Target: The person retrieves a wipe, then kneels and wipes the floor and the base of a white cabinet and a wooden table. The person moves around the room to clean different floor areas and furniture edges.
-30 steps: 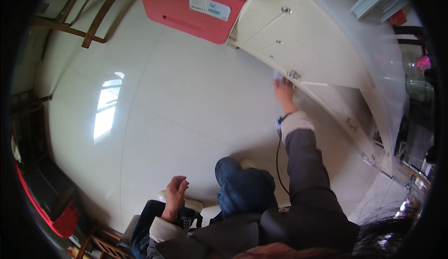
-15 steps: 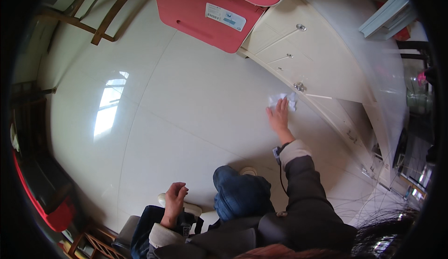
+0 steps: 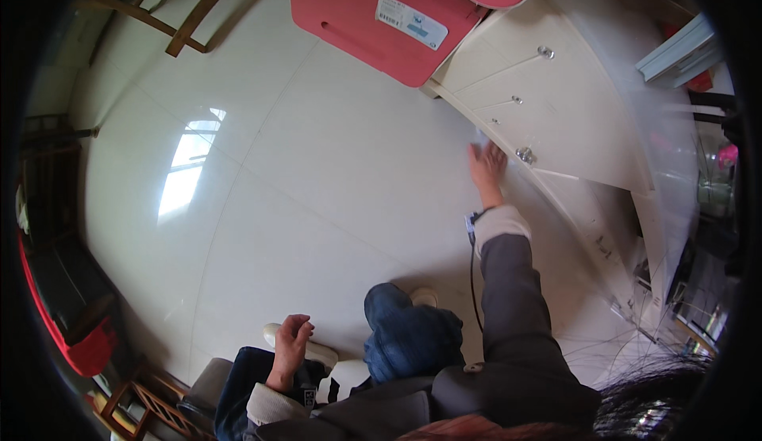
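Down at the foot of the cream cabinet, my right hand reaches forward over the floor, its fingertips partly hidden by the cabinet's lower edge. It holds a white tissue or thin cloth against the floor; only a small pale bit shows past the thumb. My left hand hangs near my knee above a light shoe. Its fingers are loosely curled together, with nothing visible in them.
A pink-red panel with a label overhangs the floor at the cabinet's far end. Round knobs stick out of the cabinet front. Wooden chair legs stand at the far left. Dark furniture with red cloth lines the left side.
My right hand has pushed forward to the cabinet's base, and the white tissue, spread in front of the fingers before, is now mostly hidden. My left hand has barely moved.
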A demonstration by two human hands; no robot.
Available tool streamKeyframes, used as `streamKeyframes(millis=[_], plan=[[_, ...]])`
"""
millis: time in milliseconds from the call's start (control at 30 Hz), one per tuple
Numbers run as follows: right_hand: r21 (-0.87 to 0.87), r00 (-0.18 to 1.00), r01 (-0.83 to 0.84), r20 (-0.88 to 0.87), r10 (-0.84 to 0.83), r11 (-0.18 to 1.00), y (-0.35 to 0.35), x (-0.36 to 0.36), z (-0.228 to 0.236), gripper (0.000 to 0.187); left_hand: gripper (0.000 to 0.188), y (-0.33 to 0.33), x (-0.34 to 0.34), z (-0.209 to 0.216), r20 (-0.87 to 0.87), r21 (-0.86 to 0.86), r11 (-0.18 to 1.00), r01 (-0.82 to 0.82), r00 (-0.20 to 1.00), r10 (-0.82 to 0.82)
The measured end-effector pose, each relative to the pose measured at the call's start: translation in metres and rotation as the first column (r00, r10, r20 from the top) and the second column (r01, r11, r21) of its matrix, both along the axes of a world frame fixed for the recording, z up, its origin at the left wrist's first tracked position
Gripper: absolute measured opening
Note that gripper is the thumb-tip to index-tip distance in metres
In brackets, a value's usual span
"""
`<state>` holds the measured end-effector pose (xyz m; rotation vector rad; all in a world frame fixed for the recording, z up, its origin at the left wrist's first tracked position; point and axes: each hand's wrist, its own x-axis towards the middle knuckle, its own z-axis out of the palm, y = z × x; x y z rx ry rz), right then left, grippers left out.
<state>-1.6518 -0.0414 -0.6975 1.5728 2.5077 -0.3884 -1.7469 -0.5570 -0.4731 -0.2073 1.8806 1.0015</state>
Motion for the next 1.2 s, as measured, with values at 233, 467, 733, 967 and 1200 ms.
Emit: streamKeyframes(millis=[233, 467, 733, 967, 1200], plan=[[0.250, 0.832, -0.464, -0.207, 0.515, 0.850, -0.063, -0.118, -0.007, 0.084, 0.021, 0.020, 0.007, -0.002, -0.047, 0.002, 0.991, 0.131, 0.990, -0.130], [-0.098, 0.743, -0.668, -0.145, 0.654, 0.737, -0.050, -0.039, 0.025, 0.079, 0.019, 0.068, -0.017, -0.011, -0.151, 0.026, 0.951, 0.309, 0.941, -0.302], [0.035, 0.941, -0.316, -0.114, 0.318, 0.948, -0.019, -0.117, 0.014, 0.072, 0.019, 0.106, -0.063, -0.044, -0.109, 0.240, 0.971, -0.006, 0.993, 0.033], [-0.047, 0.650, -0.752, -0.219, 0.728, 0.658, -0.087, -0.059, 0.030, 0.074, 0.021, 0.095, -0.029, -0.042, -0.047, 0.166, 0.982, 0.087, 0.996, -0.080], [-0.118, 0.974, -0.174, -0.168, 0.153, 0.978, 0.009, -0.088, 0.019, 0.078, 0.022, 0.081, -0.021, -0.052, -0.100, 0.061, 0.979, 0.196, 0.977, -0.190]])
